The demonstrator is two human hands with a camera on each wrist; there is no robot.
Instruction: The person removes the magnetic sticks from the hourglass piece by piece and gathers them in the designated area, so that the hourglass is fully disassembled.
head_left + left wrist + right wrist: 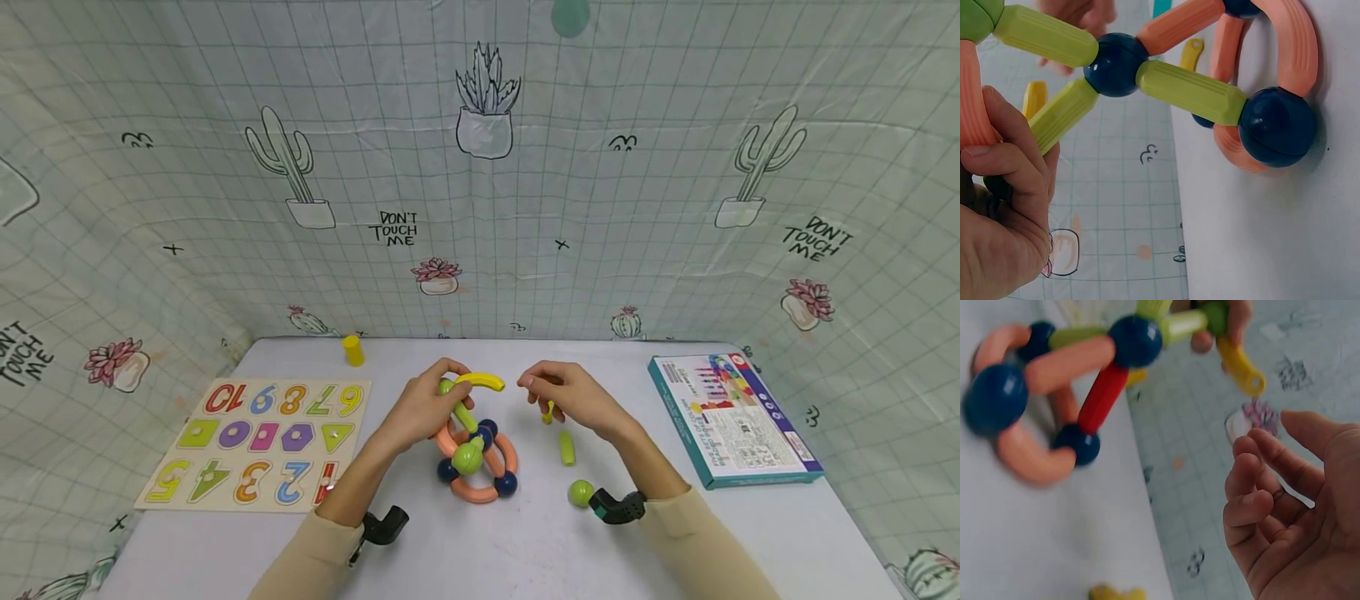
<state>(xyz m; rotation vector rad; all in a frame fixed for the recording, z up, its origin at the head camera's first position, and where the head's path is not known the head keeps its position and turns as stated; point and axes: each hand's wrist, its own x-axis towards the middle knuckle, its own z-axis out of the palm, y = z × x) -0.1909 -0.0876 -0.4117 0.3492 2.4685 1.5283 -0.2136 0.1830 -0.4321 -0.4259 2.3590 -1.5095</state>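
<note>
A magnetic ball-and-stick structure [505, 483] stands mid-table, its base of curved orange sticks and dark blue balls. My left hand [422, 408] grips its upper part; in the left wrist view the fingers curl at an orange stick [971, 94] and a light green stick [1063, 115]. A curved yellow stick [482, 381] juts from a green ball by that hand toward the right. My right hand [573, 398] hovers apart from the yellow stick's end, fingers loosely bent, holding nothing. In the right wrist view a red stick [1102, 403] joins two blue balls.
Below the right hand lie a light green stick [567, 448] and a green ball [581, 492]; a small yellow piece [548, 412] is partly behind the fingers. A number puzzle board [255, 450] lies left, a flat box [735, 421] right. A yellow cylinder [353, 351] stands at the back left.
</note>
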